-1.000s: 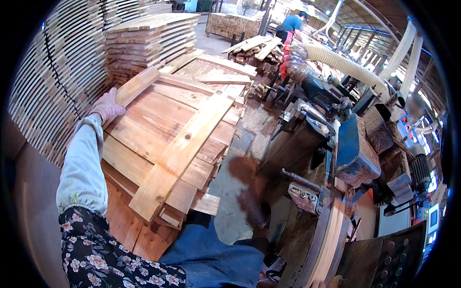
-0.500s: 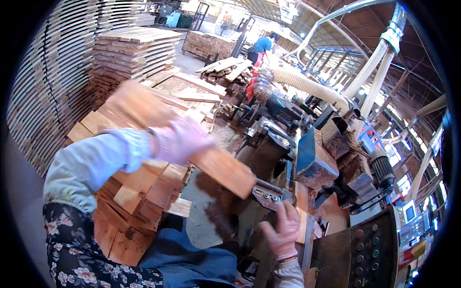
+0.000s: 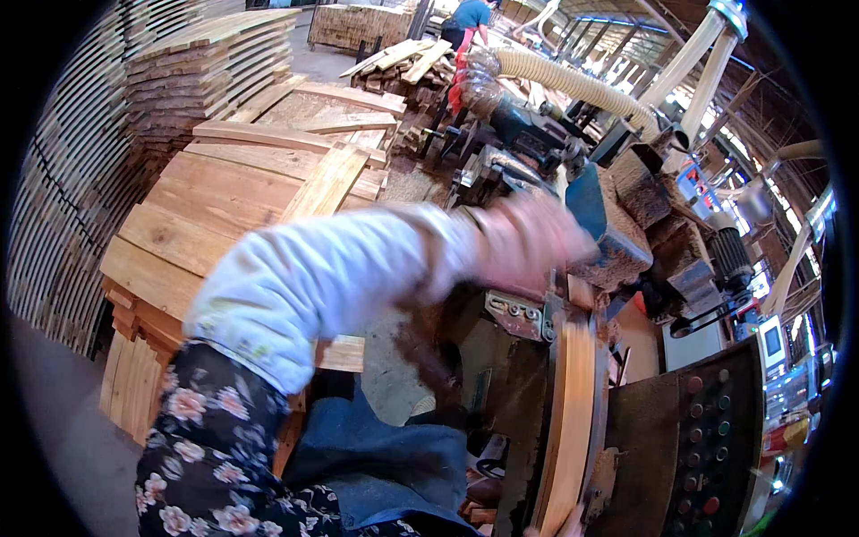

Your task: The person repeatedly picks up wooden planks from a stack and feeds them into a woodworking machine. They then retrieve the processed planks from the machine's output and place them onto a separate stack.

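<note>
A wooden board (image 3: pixel 573 394) lies lengthwise on the machine's feed bed, against the metal guide rail. At the bottom edge, my right hand (image 3: pixel 571 522) shows only its fingertips, closed around the near end of this board. My left hand (image 3: pixel 537 237), in a pale glove, reaches across the far end of the bed, beside the blue metal hood (image 3: pixel 586 201). Motion smears its fingers, so their pose is unclear. Under it sits a bolted metal plate (image 3: pixel 517 309) at the bed's edge.
A stack of boards (image 3: pixel 206 201) stands to the left, with taller stacked timber (image 3: pixel 80 197) behind. A control panel with buttons (image 3: pixel 711 438) is at the right. Ribbed hoses (image 3: pixel 573 76) cross above the machine. Another person (image 3: pixel 470 18) works in the far background.
My left hand has swung right from above the board stack to the machine, and the board it carried now lies on the bed. My right hand has drawn back to the bottom edge.
</note>
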`<state>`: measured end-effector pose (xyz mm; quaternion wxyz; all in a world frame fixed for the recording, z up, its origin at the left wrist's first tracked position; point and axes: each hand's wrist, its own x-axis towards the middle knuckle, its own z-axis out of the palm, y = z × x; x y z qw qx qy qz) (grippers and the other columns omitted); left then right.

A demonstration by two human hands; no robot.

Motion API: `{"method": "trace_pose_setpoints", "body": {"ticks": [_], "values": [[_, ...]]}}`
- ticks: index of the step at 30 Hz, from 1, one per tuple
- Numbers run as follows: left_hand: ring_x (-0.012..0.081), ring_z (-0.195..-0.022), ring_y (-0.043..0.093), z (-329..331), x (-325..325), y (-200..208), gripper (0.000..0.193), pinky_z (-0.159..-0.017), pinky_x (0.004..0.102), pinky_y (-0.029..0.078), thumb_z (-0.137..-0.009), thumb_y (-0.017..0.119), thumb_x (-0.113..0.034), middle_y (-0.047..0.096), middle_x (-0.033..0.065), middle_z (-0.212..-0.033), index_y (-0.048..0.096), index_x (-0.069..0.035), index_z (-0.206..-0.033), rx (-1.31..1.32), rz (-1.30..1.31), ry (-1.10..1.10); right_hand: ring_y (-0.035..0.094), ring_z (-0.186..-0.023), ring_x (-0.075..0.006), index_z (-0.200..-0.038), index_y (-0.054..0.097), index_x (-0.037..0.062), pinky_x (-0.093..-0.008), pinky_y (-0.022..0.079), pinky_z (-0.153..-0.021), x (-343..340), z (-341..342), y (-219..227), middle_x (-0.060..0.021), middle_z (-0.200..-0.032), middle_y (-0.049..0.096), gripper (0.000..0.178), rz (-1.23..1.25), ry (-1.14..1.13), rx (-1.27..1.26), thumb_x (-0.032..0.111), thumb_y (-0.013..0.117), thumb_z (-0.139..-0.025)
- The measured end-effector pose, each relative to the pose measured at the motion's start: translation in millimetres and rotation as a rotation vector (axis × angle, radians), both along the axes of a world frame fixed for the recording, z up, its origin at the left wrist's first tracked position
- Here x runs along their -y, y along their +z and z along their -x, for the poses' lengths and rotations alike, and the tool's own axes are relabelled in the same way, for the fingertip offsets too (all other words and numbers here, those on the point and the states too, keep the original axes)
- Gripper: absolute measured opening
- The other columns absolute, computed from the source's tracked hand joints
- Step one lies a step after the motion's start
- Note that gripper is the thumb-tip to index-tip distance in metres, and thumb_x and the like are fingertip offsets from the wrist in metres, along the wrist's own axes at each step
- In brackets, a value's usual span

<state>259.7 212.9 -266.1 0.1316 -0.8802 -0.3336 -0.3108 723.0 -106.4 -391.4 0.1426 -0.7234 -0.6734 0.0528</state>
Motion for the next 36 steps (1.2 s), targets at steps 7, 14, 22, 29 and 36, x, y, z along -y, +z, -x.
{"method": "trace_pose_setpoints", "body": {"ticks": [7,14,22,29,36], "values": [[0.0425,-0.129,0.061,340,-9,-48,0.094,-0.111,0.0462,0.049,-0.080,0.081,-0.046,0.063,0.0294,-0.137,0.046,0.001,-0.153,-0.006,0.667,1.115,0.050,-0.138,-0.0434,-0.155,0.048,0.0027,-0.0512,0.042,-0.116,41,-9,-24,-0.0260,-0.149,0.053,0.089,-0.143,-0.222,0.103,0.024,0.087,-0.078],[0.0389,-0.140,0.053,421,22,-61,0.105,-0.118,0.0424,0.043,-0.071,0.085,-0.055,0.055,0.0259,-0.151,0.046,-0.007,-0.156,-0.168,0.939,1.231,0.045,-0.147,-0.0370,-0.165,0.032,0.0029,-0.0433,0.042,-0.120,-175,-7,-86,-0.0224,-0.161,0.042,0.085,-0.497,-0.429,-0.227,0.020,0.067,-0.088],[0.0374,-0.122,0.068,397,27,-36,0.095,-0.105,0.0423,0.053,-0.065,0.085,-0.061,0.069,0.0251,-0.134,0.066,-0.002,-0.138,-0.133,0.903,1.252,0.046,-0.145,-0.0362,-0.159,0.042,-0.0017,-0.0452,0.033,-0.124,-271,62,-57,-0.0216,-0.157,0.049,0.094,-0.526,0.058,-0.304,0.005,0.075,-0.072],[0.0320,-0.117,0.072,385,62,-13,0.079,-0.101,0.0427,0.058,-0.075,0.083,-0.059,0.076,0.0171,-0.121,0.071,-0.003,-0.129,-0.117,0.607,1.751,0.055,-0.130,-0.0485,-0.158,0.046,0.0048,-0.0554,0.045,-0.111,-73,0,-32,-0.0311,-0.145,0.057,0.098,-0.104,0.108,0.152,0.035,0.088,-0.075],[0.0379,-0.099,0.074,271,129,-13,0.070,-0.092,0.0456,0.056,-0.084,0.074,-0.056,0.076,0.0248,-0.106,0.070,-0.002,-0.127,0.028,0.713,1.404,0.057,-0.126,-0.0505,-0.145,0.058,0.0002,-0.0586,0.046,-0.107,1,-28,-26,-0.0319,-0.139,0.060,0.073,-0.294,0.282,0.299,0.030,0.081,-0.082]]}}
